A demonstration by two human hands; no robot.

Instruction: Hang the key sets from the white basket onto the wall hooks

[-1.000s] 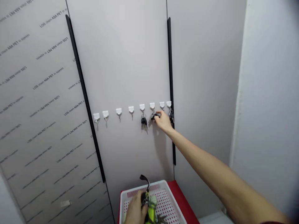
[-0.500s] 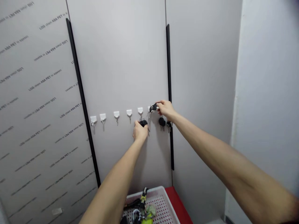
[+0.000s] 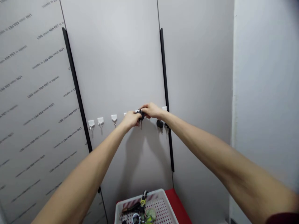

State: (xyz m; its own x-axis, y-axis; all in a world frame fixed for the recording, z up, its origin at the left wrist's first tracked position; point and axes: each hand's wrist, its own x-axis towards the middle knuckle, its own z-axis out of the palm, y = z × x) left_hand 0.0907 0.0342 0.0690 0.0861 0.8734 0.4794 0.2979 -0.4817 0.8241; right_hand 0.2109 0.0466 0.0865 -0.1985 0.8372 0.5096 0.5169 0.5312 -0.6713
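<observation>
Both my hands meet at a row of small white wall hooks (image 3: 101,120) on a grey cabinet door. My left hand (image 3: 130,119) and my right hand (image 3: 151,110) are both closed on a black-headed key bunch (image 3: 140,116), its metal blade pointing down between them. The hooks behind my hands are hidden. To the right, two more black key bunches (image 3: 160,124) hang from hooks near the door's black handle strip (image 3: 166,99).
Three bare white hooks show left of my hands. Below stands a white perforated basket (image 3: 161,199) on a red surface (image 3: 179,205), holding keys, a black strap and a green-yellow item. A white wall closes in on the right.
My left hand rose from the basket to the hooks. My right hand moved left with its keys, and both hands now meet on one key bunch.
</observation>
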